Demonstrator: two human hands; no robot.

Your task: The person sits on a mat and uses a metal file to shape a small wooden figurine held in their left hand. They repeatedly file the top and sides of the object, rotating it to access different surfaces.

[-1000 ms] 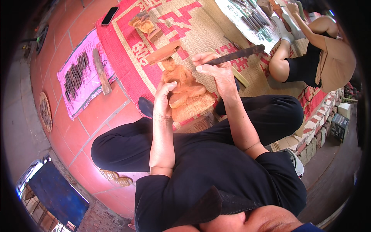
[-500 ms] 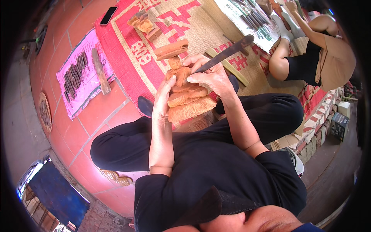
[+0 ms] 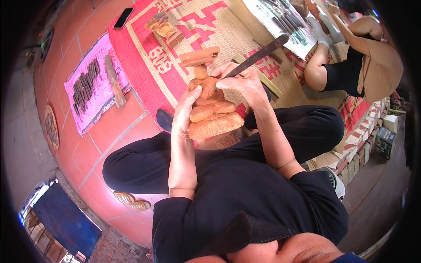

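Observation:
A carved wooden seated figure [image 3: 212, 107] stands between my hands in front of my crossed legs, with a block-like wooden piece [image 3: 199, 56] at its top end. My left hand [image 3: 187, 103] grips its left side, the thumb lying over the carved front. In my right hand [image 3: 243, 83] is a long dark carving tool [image 3: 262, 54], pinched low on its shaft and slanting up to the right. Its working tip is hidden by my fingers, close against the figure's chest and shoulder.
Another wooden carving [image 3: 164, 30] rests on the patterned mat [image 3: 162, 87]. To the left, a pink cloth [image 3: 98, 98] bears several dark tools [image 3: 86, 83] and a wooden stick [image 3: 115, 81]. A phone [image 3: 123, 18] lies beyond. At the right sits another person [image 3: 372, 65] near a tool-covered sheet [image 3: 258, 8].
The wooden figure has turned and tilted a little, its top piece shifting right. My right hand and the carving tool have moved slightly, and the tool's upper end sits a bit higher.

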